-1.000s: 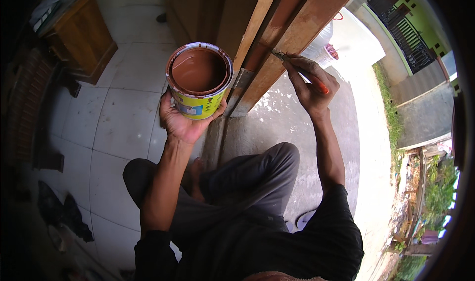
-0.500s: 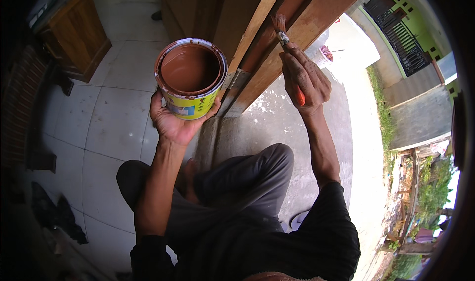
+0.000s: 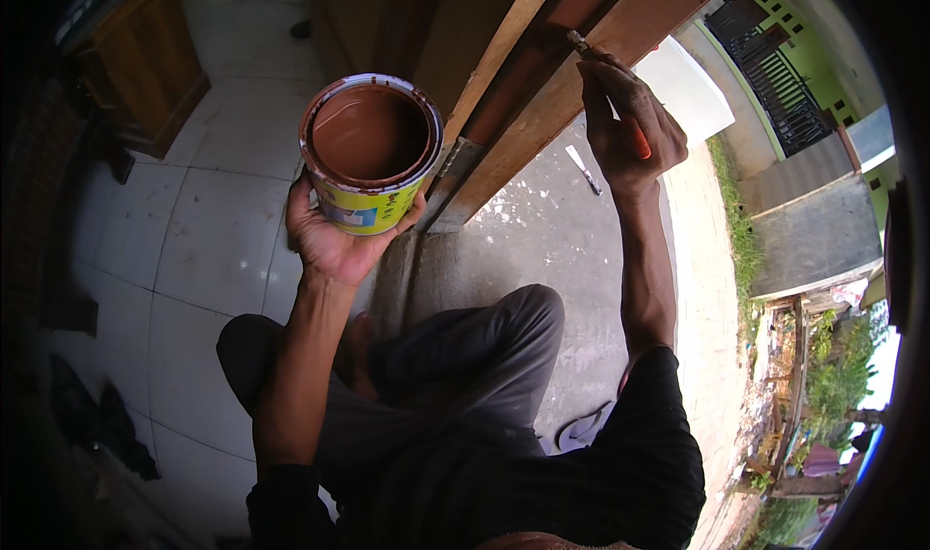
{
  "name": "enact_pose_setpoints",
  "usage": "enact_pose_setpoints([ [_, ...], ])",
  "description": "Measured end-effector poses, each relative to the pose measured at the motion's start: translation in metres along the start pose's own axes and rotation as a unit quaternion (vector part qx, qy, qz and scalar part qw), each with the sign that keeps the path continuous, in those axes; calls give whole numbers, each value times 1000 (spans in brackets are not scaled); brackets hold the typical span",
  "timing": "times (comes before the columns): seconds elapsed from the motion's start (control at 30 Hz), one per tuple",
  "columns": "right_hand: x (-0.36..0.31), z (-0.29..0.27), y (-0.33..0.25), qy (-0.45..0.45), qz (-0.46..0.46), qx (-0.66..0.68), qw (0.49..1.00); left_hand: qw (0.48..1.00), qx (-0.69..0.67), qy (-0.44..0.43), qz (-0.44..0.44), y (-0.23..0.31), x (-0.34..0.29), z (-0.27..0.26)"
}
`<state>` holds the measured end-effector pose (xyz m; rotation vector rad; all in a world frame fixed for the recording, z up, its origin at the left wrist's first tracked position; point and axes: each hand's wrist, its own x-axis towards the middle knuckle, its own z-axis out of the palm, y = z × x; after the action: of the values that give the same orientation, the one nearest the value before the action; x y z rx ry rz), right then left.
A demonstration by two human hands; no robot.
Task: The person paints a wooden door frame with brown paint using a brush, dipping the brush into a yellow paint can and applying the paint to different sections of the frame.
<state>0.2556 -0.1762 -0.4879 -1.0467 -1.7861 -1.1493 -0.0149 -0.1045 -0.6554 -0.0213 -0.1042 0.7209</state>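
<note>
My left hand (image 3: 339, 245) cups an open paint can (image 3: 373, 206) from below. The can has a yellow-green label, and reddish-brown paint (image 3: 366, 135) fills much of it, with smears around the rim. In my right hand (image 3: 632, 128) is a paintbrush (image 3: 639, 141) with a red-orange handle and a metal ferrule. Its bristles reach the recess of a wooden door frame (image 3: 572, 70), where they blend into the brown surface. The frame's inner strip is reddish brown; its lower end (image 3: 465, 157) shows a bare grey patch.
A putty knife (image 3: 583, 170) lies on the grey concrete floor (image 3: 523, 259) beyond the frame, among white specks. Slippers (image 3: 581, 429) rest right of my crossed legs (image 3: 465, 356). A wooden cabinet (image 3: 145, 65) stands on the white tiles (image 3: 218, 230) at left.
My right hand has moved right and slightly down with the brush, whose bristles now meet the frame's recess. The putty knife has come into sight. My left hand and the can stay nearly in place.
</note>
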Motion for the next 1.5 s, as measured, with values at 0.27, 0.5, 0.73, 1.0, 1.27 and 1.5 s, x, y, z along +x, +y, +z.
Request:
enact_pose_setpoints([
  [0.27,-41,7,-25,7,-10,-76,997,1000,-17,-1,3,-1,-2,1],
  [0.5,-94,10,-69,-117,124,19,985,1000,-20,-8,8,-6,-1,0],
  [0.73,-4,-20,-37,-329,135,171,919,999,-16,-27,18,0,-2,-9],
  [1.0,0,-1,-20,-387,162,186,888,1000,-24,-2,12,-2,-2,-4],
  [1.27,-9,-8,0,-224,16,47,973,999,-35,-29,12,-4,4,-2],
  [1.5,73,-31,26,3,-83,-95,992,998,-20,-53,9,-9,8,-5],
])
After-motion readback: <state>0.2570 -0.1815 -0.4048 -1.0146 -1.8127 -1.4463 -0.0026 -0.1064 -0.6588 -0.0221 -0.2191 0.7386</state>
